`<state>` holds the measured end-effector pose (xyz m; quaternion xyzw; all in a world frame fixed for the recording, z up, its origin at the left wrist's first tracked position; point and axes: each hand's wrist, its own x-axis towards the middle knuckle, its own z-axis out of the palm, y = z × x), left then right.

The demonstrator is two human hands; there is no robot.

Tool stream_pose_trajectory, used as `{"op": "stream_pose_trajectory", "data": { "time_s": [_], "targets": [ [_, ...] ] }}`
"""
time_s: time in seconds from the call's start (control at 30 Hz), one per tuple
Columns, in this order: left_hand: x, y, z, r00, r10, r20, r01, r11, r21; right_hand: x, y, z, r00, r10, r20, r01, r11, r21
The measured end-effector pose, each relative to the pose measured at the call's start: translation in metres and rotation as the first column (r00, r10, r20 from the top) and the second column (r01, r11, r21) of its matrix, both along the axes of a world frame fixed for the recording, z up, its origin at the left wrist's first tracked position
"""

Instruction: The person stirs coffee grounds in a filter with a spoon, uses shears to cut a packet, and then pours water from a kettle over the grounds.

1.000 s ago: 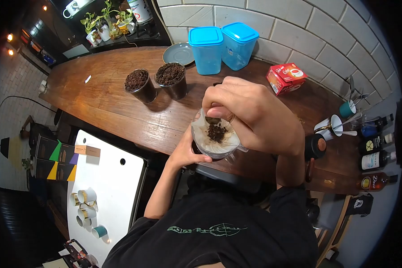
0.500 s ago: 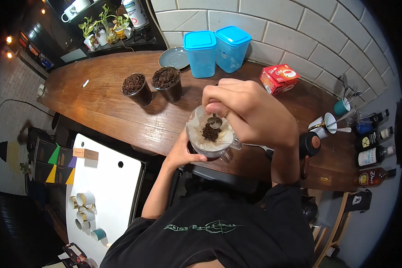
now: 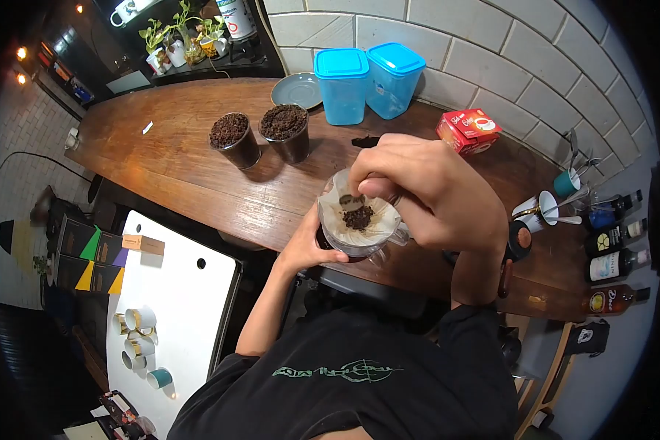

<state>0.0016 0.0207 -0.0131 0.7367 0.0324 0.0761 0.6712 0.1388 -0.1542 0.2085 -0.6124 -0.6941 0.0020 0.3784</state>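
Observation:
My right hand (image 3: 436, 191) pinches a small metal spoon (image 3: 351, 202) over a paper coffee filter (image 3: 378, 227), its handle mostly hidden by my fingers. Inside the filter lies a small heap of dark coffee grounds (image 3: 358, 218), just below the spoon's bowl. The filter sits in a clear dripper (image 3: 336, 243) at the counter's near edge. My left hand (image 3: 306, 246) wraps around the near left side of the dripper and the vessel under it, thumb in front. Beyond stand two glasses, a left one (image 3: 243, 152) and a right one (image 3: 294, 147), both heaped with dark grounds.
On the wooden counter (image 3: 176, 158) are two blue-lidded containers (image 3: 343, 92), a grey saucer (image 3: 295, 92) and a red box (image 3: 468, 132). Cups with utensils, a white mug (image 3: 528, 213) and several bottles (image 3: 614, 264) stand right. A white table (image 3: 183, 293) with mugs is at left.
The spoon's bowl has tilted and shows more edge-on above the grounds. My left hand keeps its hold on the dripper. The whole view has shifted slightly.

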Motion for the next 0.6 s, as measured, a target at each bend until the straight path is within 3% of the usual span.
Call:
{"op": "stream_pose_trajectory", "data": {
  "time_s": [0.07, 0.17, 0.37, 0.6],
  "targets": [
    [0.002, 0.002, 0.004, 1.0, 0.002, 0.002, -0.002, 1.0, 0.015, -0.001, 0.001, 0.002, 0.999, 0.037, -0.035, -0.041, 0.988, -0.146],
    [0.001, 0.001, 0.004, 1.0, -0.002, 0.025, 0.0, 0.999, 0.048, -0.001, 0.007, -0.005, 0.999, 0.037, 0.002, -0.036, 0.98, -0.197],
    [0.0, 0.001, 0.007, 1.0, -0.009, 0.007, 0.008, 0.999, 0.042, -0.007, 0.002, -0.001, 0.995, -0.089, 0.046, 0.093, 0.991, -0.1],
    [-0.002, -0.003, 0.017, 0.998, 0.031, 0.046, -0.036, 0.993, 0.111, -0.002, -0.004, 0.002, 0.998, -0.051, 0.044, 0.054, 0.996, -0.068]
  ]
}}
